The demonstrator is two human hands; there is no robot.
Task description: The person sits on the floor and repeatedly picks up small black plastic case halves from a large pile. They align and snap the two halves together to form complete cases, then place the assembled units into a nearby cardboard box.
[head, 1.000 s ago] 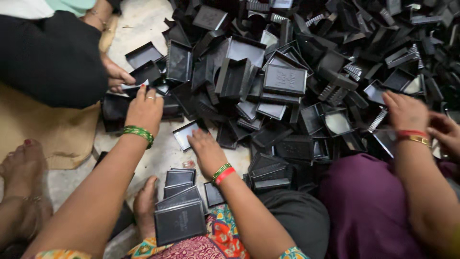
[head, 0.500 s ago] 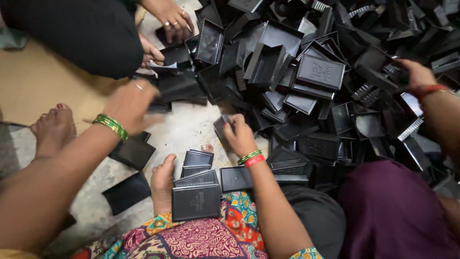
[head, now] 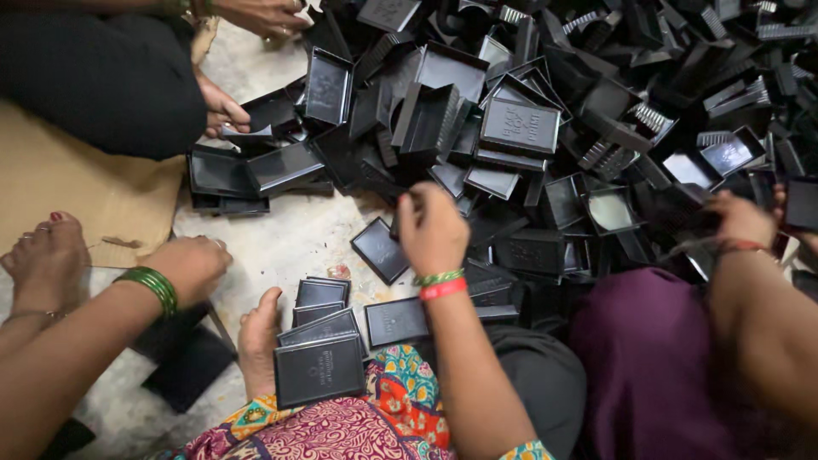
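My right hand (head: 432, 228) is curled at the near edge of a big heap of black plastic box parts (head: 520, 128). Its fingers pinch a small black piece whose edge shows at the thumb. A flat black lid (head: 379, 249) lies on the floor just left of that hand. My left hand (head: 192, 266) hovers knuckles-up over loose black lids (head: 183, 362) on the floor, and what its fingers hold is hidden. A neat stack of black lids (head: 319, 370) rests by my bare foot (head: 258, 341).
A person in black sits at the top left, one hand (head: 223, 106) on trays at the heap's edge. Another person in purple (head: 648, 358) sits at my right, a hand (head: 740, 220) in the heap. Brown cardboard (head: 77, 187) and a bare foot (head: 47, 255) lie left.
My left hand pulled back from the heap's left edge to the floor near my knee. My right hand moved from the floor lids up toward the heap and curled shut.
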